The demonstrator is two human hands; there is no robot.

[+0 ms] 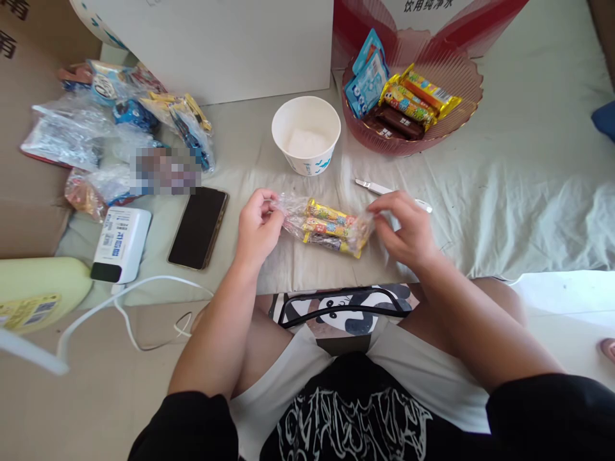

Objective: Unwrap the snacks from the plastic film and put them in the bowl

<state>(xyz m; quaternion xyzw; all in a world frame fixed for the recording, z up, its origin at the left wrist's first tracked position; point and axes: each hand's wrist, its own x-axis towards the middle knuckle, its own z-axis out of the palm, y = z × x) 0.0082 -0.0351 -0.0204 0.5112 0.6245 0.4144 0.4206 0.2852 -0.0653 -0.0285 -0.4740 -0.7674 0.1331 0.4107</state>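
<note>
A clear plastic bag lies stretched between my hands on the pale green cloth. Inside it are several yellow-wrapped snack bars, one with a darker wrapper. My left hand pinches the bag's left end between thumb and fingers. At the opposite end, my right hand has thumb and fingertips closed on the plastic. Partly behind the right hand lies a white-handled knife. A white paper cup with something white at its bottom stands just beyond the bag.
A pink ribbed bowl holds snack packets at the back right. A phone, a white power bank with a cable and a heap of plastic packaging lie left. Boxes stand behind.
</note>
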